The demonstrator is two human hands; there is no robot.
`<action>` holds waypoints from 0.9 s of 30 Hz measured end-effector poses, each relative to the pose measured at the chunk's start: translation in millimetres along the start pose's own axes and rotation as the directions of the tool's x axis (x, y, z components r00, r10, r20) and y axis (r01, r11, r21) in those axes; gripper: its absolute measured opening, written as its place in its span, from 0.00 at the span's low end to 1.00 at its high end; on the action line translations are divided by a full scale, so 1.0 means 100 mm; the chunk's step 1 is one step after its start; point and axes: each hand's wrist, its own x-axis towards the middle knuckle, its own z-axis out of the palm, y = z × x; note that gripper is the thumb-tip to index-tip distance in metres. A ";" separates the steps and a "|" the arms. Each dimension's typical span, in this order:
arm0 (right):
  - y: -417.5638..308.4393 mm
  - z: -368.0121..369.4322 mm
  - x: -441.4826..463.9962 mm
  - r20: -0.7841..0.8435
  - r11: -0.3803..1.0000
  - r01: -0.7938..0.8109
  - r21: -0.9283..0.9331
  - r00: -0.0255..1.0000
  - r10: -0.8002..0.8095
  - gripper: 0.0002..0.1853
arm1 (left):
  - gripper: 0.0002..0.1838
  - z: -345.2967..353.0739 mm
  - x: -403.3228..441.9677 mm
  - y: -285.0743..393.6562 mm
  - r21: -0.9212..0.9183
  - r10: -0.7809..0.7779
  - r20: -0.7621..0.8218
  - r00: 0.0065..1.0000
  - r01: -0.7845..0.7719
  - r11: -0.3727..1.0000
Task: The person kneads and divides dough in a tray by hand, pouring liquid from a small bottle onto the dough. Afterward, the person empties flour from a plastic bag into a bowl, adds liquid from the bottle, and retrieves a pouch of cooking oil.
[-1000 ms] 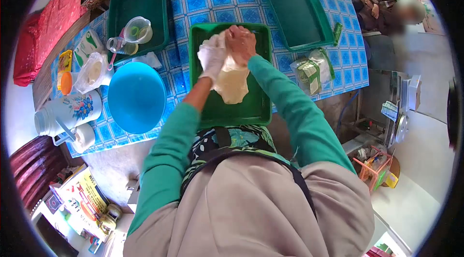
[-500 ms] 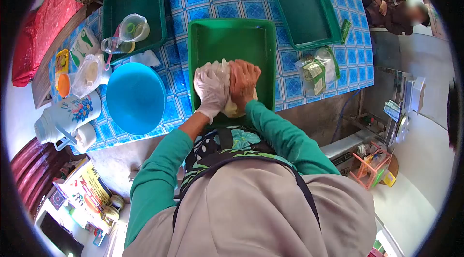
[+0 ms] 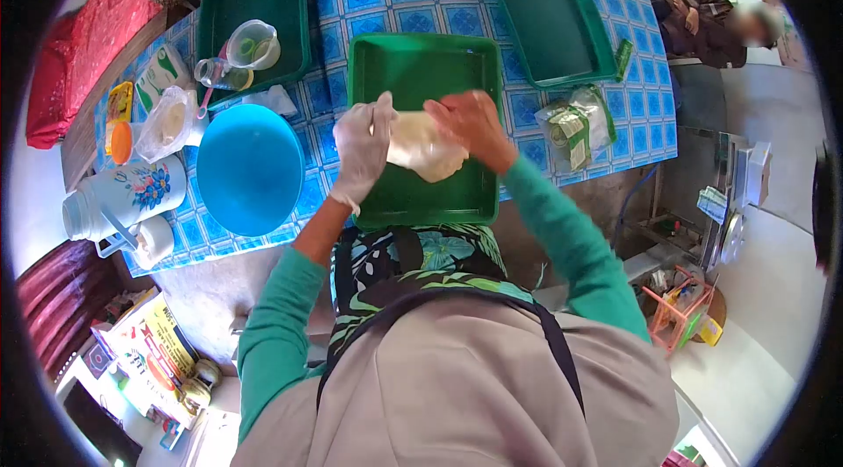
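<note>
A pale lump of dough (image 3: 427,151) lies in the green tray (image 3: 426,203) in front of me. At its left side is my left hand (image 3: 363,142), in a translucent glove, with its fingers curled at the dough's upper left edge. My bare right hand (image 3: 470,126) is at the dough's upper right side, blurred by motion, its fingers pointing left. The fingertips of both hands are close to the dough, and whether they pinch it is hard to make out.
A blue bowl (image 3: 249,170) and a flowered thermos (image 3: 132,195) stand left. Dark green trays (image 3: 553,19) lie at the back left and back right. Plastic packets (image 3: 575,129) lie right. A person (image 3: 702,23) sits at the far right.
Both hands have moved off the top of the dough and apart, one to each side. The dough, pressed under them near the tray's front before, now lies farther forward and shows more.
</note>
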 end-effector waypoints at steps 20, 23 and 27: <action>0.63 0.64 0.78 -0.595 0.955 -0.068 -0.289 0.794 -0.124 0.16 | 0.24 0.72 0.81 0.05 0.603 0.160 -0.129 0.979 -0.050 0.796; 0.46 0.17 0.34 -0.184 0.960 0.111 0.258 0.981 -0.064 0.22 | 0.29 0.05 0.39 0.30 0.191 -0.055 0.146 0.988 0.026 0.981; -0.19 0.52 -0.27 -0.473 0.932 -0.038 -0.361 0.869 -0.147 0.10 | 0.20 0.17 -0.08 -0.07 0.353 0.479 -0.117 0.870 -0.414 0.839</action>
